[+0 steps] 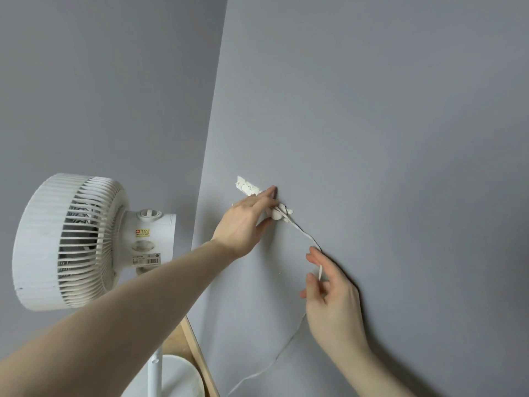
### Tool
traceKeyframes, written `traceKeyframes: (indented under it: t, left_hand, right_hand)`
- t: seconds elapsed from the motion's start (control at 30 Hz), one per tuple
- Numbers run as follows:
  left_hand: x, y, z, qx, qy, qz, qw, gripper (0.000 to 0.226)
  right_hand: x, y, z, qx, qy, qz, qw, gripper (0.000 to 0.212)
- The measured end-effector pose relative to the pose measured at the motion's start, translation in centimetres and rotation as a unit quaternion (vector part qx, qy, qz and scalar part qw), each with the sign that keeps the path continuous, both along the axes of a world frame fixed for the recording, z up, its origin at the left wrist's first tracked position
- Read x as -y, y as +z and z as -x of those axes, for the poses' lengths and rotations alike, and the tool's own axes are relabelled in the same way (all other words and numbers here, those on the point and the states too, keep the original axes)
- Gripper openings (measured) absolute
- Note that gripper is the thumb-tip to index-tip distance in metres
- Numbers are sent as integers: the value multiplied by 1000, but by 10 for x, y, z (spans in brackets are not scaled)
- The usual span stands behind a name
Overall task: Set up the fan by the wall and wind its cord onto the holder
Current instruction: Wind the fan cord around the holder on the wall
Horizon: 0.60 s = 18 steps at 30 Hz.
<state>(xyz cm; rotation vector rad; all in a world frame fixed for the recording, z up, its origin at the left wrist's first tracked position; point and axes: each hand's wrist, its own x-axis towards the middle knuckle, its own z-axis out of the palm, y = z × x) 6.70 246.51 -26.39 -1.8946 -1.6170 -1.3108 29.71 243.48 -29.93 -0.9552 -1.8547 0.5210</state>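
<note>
A white pedestal fan (71,242) stands at the left, close to the grey wall (386,124). A small white cord holder (282,212) is stuck on that wall. My left hand (246,222) presses against the holder, fingers partly covering it. The thin white cord (300,232) runs from the holder down to my right hand (329,290), which pinches it between thumb and fingers. Below that hand the cord hangs down toward the floor.
A strip of torn white tape (246,187) sticks to the wall just up-left of the holder. The fan's pole (155,373) and round base (183,376) stand on a wooden floor (174,342) by the wall's skirting edge.
</note>
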Motion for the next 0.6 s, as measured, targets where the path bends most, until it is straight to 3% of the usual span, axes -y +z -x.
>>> traceKeyframes:
  t: [0.17,0.47,0.53,0.6]
  left_hand:
    - [-1,-5,2,11,9,-26,1000,28]
    - [-5,0,12,-60,-21,-40,997,27]
    - [-3,5,19,-97,-19,-23,995,38]
    - [0,6,28,-77,-5,6,997,60]
  right_hand:
    - [0,-19,9,14,3,50,999,49]
    - [-26,-33,51,32,34,230,972,51]
    - [-39,-31,70,21,47,291,955,52]
    - [-50,-25,90,22,58,334,941,52]
